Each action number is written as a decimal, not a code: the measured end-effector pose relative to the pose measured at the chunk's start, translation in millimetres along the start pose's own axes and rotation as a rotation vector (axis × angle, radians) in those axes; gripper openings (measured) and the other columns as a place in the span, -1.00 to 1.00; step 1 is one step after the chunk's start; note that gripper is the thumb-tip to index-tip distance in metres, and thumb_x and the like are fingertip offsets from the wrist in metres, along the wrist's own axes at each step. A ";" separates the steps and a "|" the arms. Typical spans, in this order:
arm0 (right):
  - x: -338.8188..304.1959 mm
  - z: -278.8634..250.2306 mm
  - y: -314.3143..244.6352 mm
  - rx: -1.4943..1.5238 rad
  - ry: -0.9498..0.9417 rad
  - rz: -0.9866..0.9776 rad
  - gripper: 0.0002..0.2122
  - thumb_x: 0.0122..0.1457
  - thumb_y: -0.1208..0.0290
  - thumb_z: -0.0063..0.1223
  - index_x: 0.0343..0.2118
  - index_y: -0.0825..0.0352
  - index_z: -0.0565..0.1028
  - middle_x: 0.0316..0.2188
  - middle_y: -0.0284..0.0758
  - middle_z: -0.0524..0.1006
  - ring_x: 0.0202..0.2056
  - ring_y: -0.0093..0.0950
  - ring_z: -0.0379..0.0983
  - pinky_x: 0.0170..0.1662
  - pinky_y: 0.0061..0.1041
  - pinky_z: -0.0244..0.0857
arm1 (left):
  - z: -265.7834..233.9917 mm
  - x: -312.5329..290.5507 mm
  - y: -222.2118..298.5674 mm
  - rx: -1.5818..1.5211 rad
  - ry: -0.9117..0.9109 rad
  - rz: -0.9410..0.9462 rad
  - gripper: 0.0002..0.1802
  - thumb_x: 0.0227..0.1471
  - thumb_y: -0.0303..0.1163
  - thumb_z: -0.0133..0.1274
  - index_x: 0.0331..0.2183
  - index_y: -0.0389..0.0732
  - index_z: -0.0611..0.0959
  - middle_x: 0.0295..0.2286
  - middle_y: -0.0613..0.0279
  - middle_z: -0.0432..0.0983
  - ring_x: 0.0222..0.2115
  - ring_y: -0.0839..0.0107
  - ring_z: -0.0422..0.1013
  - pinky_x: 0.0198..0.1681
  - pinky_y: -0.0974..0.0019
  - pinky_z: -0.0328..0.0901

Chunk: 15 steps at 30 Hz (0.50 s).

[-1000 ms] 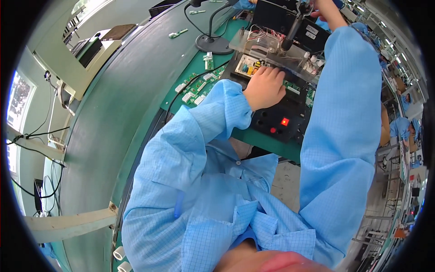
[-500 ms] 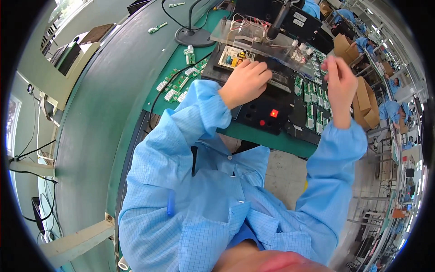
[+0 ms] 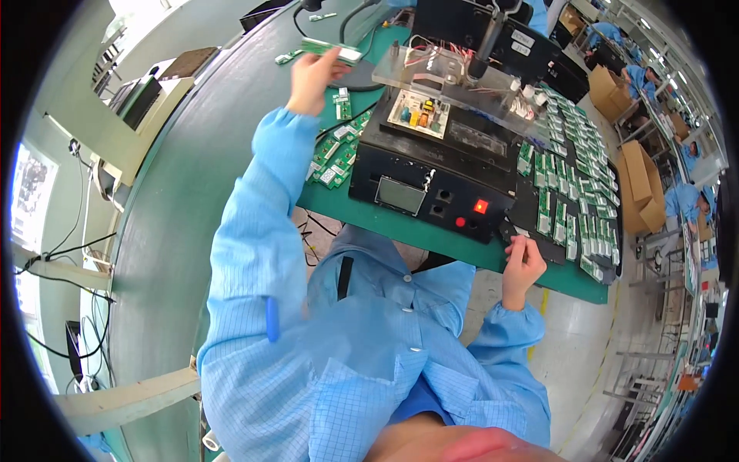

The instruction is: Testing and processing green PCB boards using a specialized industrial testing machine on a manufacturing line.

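Note:
My left hand is raised at the far left of the bench, its fingers closed on a green circuit board. Below that hand, more green circuit boards lie in a loose pile. My right hand is at the bench's near edge, by the corner of a black tray. Its fingers are curled together; whether anything is between them is hidden. Between my hands stands a black test fixture with a small screen and a lit red button. A populated circuit board with yellow and orange parts sits on its top.
Several rows of green boards cover the black tray at the right. A clear plastic plate with wires hangs over the fixture. A lamp base stands behind the pile. Cardboard boxes and other people at benches are farther right.
My left hand has moved from the fixture to the far left and now holds a circuit board. My right hand has come down from above the tray to the bench's near edge.

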State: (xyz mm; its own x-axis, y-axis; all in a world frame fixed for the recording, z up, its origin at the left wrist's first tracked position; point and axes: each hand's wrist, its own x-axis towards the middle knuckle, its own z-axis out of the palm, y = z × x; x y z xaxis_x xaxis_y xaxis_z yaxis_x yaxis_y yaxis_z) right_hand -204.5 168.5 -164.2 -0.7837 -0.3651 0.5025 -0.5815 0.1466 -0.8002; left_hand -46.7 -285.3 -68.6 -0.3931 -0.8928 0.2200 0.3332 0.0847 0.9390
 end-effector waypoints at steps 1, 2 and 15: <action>-0.4 1.5 5.6 0.044 0.044 0.014 -0.82 0.22 0.48 0.03 -0.46 0.47 0.56 -0.65 -0.38 0.51 -0.62 -0.69 0.39 -0.56 -0.70 0.21 | 15.1 6.2 -0.7 0.001 -0.048 -0.144 -0.68 0.12 -0.31 0.13 -0.21 -0.39 0.53 -0.32 0.04 0.58 -0.33 0.29 0.54 -0.30 0.36 0.38; -1.9 1.6 6.4 0.052 0.041 0.003 -0.82 0.22 0.48 0.03 -0.46 0.47 0.56 -0.65 -0.38 0.51 -0.62 -0.69 0.39 -0.56 -0.70 0.21 | 18.9 20.5 -10.8 -0.013 -0.113 -0.198 -0.66 0.14 -0.29 0.10 -0.16 -0.37 0.54 -0.24 0.03 0.57 -0.22 0.29 0.53 -0.25 0.35 0.38; -2.8 3.7 -3.8 -0.052 0.031 -0.043 -0.82 0.22 0.46 0.02 -0.46 0.44 0.56 -0.71 -0.43 0.45 -0.63 -0.73 0.32 -0.56 -0.68 0.12 | 99.0 84.1 -6.7 -0.522 -0.120 -0.217 -0.72 0.19 -0.35 0.03 -0.12 -0.32 0.53 -0.15 0.07 0.55 -0.17 0.24 0.50 -0.22 0.39 0.40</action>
State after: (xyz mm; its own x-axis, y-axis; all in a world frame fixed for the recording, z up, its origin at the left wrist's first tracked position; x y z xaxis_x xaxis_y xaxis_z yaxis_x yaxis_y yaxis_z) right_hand -199.3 165.6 -163.8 -0.7638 -0.3439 0.5462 -0.6243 0.1790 -0.7604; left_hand -166.8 -317.1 -30.2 -0.5843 -0.8061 0.0939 0.6005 -0.3517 0.7181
